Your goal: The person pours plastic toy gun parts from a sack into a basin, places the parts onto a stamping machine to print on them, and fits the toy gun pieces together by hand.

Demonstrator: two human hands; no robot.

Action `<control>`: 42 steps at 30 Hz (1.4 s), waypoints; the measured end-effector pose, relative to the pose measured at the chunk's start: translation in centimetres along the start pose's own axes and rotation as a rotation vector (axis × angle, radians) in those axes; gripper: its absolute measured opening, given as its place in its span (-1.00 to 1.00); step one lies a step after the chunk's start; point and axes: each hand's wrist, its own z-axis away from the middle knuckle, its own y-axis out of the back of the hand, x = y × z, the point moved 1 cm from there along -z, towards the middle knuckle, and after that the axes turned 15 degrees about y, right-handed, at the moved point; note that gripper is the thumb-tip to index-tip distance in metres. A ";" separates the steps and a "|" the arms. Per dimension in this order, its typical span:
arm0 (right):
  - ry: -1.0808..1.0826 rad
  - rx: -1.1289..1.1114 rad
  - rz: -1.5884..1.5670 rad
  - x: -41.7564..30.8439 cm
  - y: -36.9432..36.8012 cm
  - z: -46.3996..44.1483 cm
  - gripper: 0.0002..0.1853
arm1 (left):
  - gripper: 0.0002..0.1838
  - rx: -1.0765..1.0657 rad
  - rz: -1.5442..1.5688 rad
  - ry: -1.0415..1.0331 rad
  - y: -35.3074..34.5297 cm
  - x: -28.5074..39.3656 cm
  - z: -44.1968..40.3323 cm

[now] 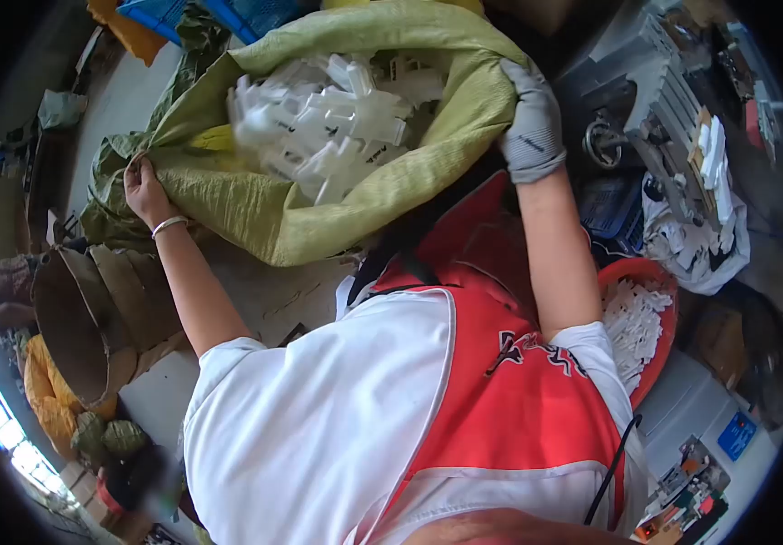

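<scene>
A large yellow-green woven sack (346, 227) lies open at the top centre, its rim rolled outward. Inside it is a heap of white translucent plastic pieces (319, 118), some blurred. My bare left hand (144, 189), with a bracelet at the wrist, pinches the sack's edge on the left side. On the right side my right hand (533, 127), in a grey glove, grips the rolled rim; its fingertips are partly hidden by the fabric.
A red basin (668, 318) of small white pieces stands at the right, below a white bag (728, 272). Beyond is a grey metal machine with a handwheel (603, 139). A brown cylindrical container (73, 318) stands at the left. Blue crates (250, 16) are at the top.
</scene>
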 end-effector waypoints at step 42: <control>-0.469 0.286 1.556 -14.6 35.2 31.6 -0.37 | -0.83 -1.336 -0.792 -0.790 -26.8 15.8 31.5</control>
